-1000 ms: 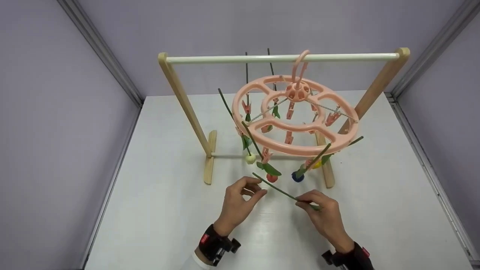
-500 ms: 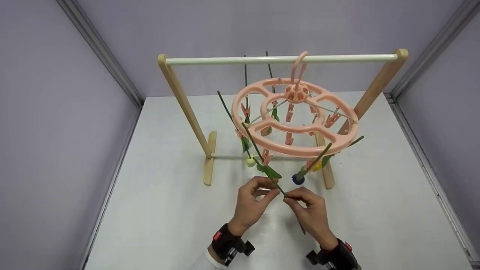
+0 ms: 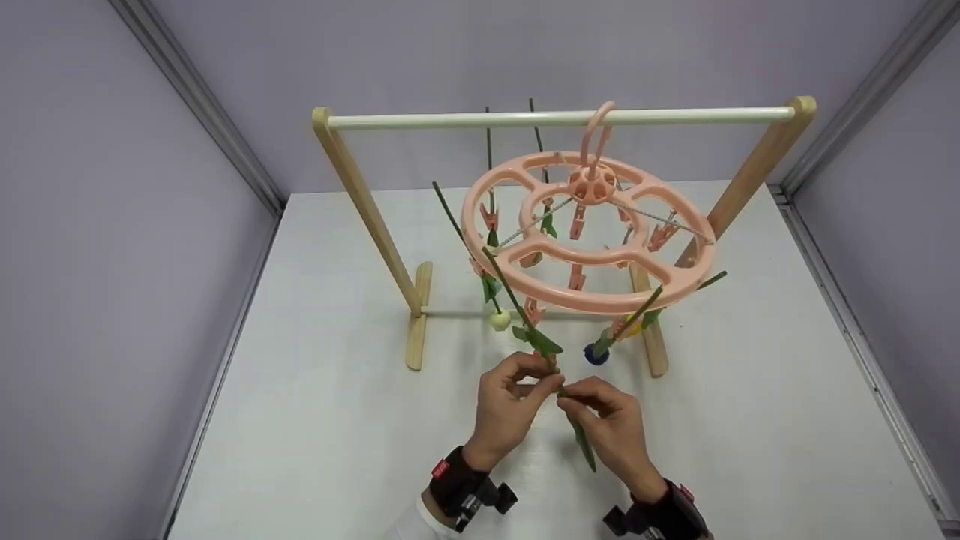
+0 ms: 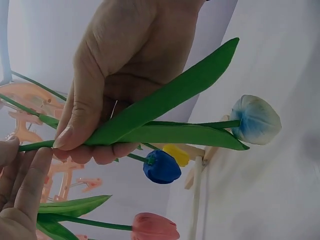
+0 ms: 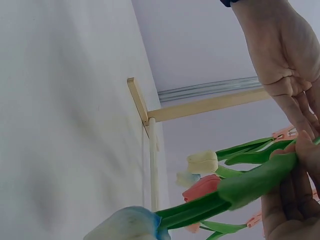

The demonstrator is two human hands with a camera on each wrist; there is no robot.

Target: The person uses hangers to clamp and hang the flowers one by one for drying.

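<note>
The right hand is pinching the green stem of a fake tulip, thumb and fingers pressed together around the stalk where its long leaves begin. In the left wrist view the thumb is lying along the top of the stem and the other fingers are curling under it, so the grip is clamped on the flower. From that grip the stem is running down toward the person, ending in a pale bloom with blue edges, which is hanging just above the white table. In the head view only the stem and a leaf are showing below the hand; the bloom itself is hidden there.

The left hand is meeting the same stem just beside the right hand's grip, on the far side of it. Its fingertips are lying close against the stalk, but the pictures are not showing plainly whether they are pinching it or only touching it.

Just beyond the two hands, other tulips are hanging head down from a round pink clip hanger: a red one nearest the grip, a blue one to its right, a yellow one behind that, and a cream one off to the left. The hanger is hooked over the white bar of a wooden rack standing on the table well behind the hands
</note>
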